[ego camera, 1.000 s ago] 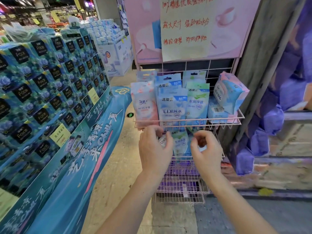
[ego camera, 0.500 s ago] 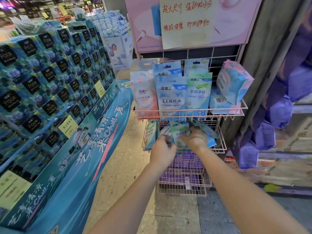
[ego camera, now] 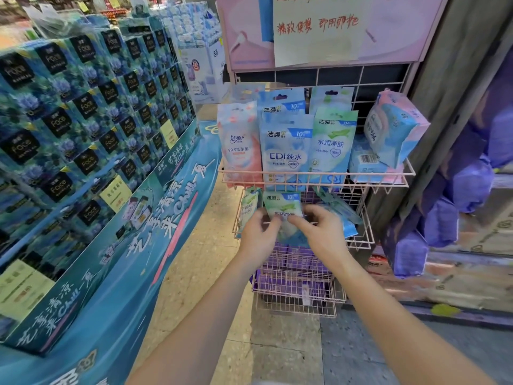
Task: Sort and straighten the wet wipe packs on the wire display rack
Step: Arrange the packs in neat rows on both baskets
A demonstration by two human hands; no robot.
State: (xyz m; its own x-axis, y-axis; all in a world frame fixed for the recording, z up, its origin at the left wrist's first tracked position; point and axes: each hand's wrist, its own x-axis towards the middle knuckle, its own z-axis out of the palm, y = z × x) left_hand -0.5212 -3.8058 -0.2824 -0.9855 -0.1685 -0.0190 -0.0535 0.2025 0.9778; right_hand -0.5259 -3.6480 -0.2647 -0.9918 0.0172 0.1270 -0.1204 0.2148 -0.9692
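Observation:
A pink wire display rack (ego camera: 388,180) has three baskets. Its top basket holds upright packs: a pink pack (ego camera: 240,145), a blue EDI pack (ego camera: 286,154), a green pack (ego camera: 333,145) and a tilted bulk pack (ego camera: 394,129). In the middle basket (ego camera: 363,240) I hold a green wet wipe pack (ego camera: 283,207) upright at the front. My left hand (ego camera: 256,234) pinches its left side and my right hand (ego camera: 319,232) pinches its right side. Another green pack (ego camera: 248,204) leans at the left, and blue packs (ego camera: 347,223) lie slanted at the right.
The bottom basket (ego camera: 299,298) holds purple packs. A tall blue display of dark tissue boxes (ego camera: 83,134) stands close on the left. Purple wrapped bundles (ego camera: 444,218) and a pillar are at the right. A pink poster (ego camera: 319,29) hangs above the rack.
Both hands went from the middle basket's front edge into the basket. They now hold one green pack upright between them, and my view has come closer to the rack.

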